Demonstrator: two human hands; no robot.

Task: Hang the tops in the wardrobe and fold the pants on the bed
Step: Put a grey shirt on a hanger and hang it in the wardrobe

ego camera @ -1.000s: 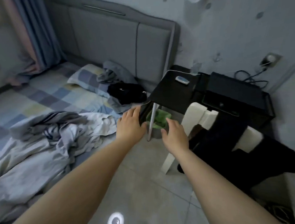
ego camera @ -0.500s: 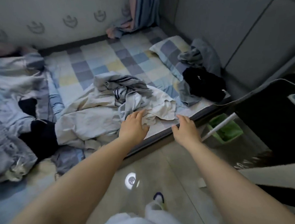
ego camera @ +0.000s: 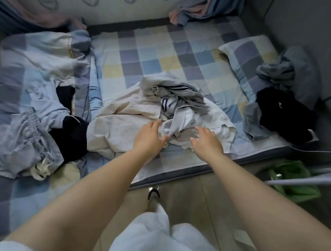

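A heap of crumpled clothes lies mid-bed: a cream garment [ego camera: 121,125] with a grey, dark-striped piece [ego camera: 180,98] on top. My left hand [ego camera: 149,138] hovers over the heap's near edge, fingers straight, thumb close to a white fold. My right hand [ego camera: 206,140] reaches beside it with fingers spread, holding nothing. A black garment [ego camera: 281,112] and a grey one [ego camera: 280,74] lie on the pillow at right. Another dark garment [ego camera: 70,135] sits among the bedding at left.
The checked bed [ego camera: 154,55] fills the view, with a bunched duvet [ego camera: 27,104] at left and a grey headboard [ego camera: 298,15] at right. A green bin [ego camera: 292,178] and a white table leg [ego camera: 296,182] stand on the floor at right.
The view swung from the bedside table to face the bed. Both hands moved forward from the bed's edge onto the clothes heap.
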